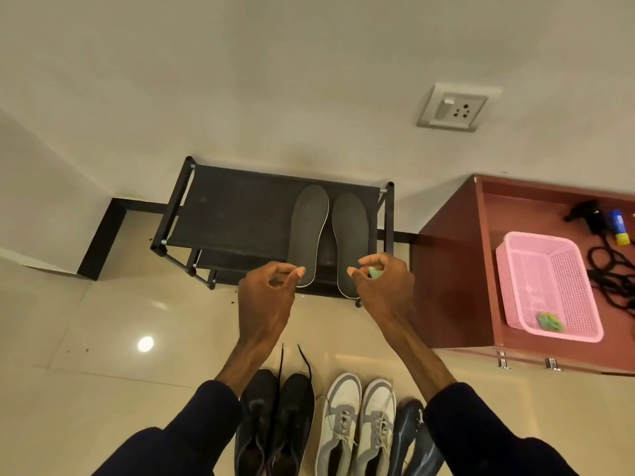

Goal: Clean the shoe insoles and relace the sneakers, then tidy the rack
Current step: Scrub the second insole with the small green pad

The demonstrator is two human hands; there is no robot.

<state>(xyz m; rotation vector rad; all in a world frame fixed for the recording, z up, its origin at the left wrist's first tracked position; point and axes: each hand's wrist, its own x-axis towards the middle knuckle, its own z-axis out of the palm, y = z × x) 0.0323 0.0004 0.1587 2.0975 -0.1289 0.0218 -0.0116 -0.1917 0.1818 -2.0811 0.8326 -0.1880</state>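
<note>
Insoles in dark grey are lying side by side on the top shelf of the black shoe rack (223, 214), the left-side insole (309, 231) and the right-side insole (350, 242) almost touching, toes pointing at the wall and heels jutting over the shelf's front edge. The person's left hand (271, 297) is hovering at the heel of the left-side insole with its fingers curled and thumb tip over the pale rim; I cannot tell whether it is pinching that edge or holding nothing. The right hand (385, 286) is clutching a small green cloth (374, 272) in its curled fingers, its thumb reaching over the heel of the right-side insole. Both arms are wearing dark sleeves (192, 427). On the tiled floor below the hands, three pairs are standing in a row: black sneakers (275, 424) with laces trailing loose toward the rack, white and grey sneakers (357, 424) laced up beside them, and dark glossy shoes (412, 438) partly hidden by the right sleeve. To the right of the rack a reddish-brown cabinet (453, 269) is carrying a pink basket (546, 286) with a green wad (549, 321) lying in its near corner, and a black cable (611, 269) is coiling beside the basket. A wall socket (453, 109) is sitting above.
</note>
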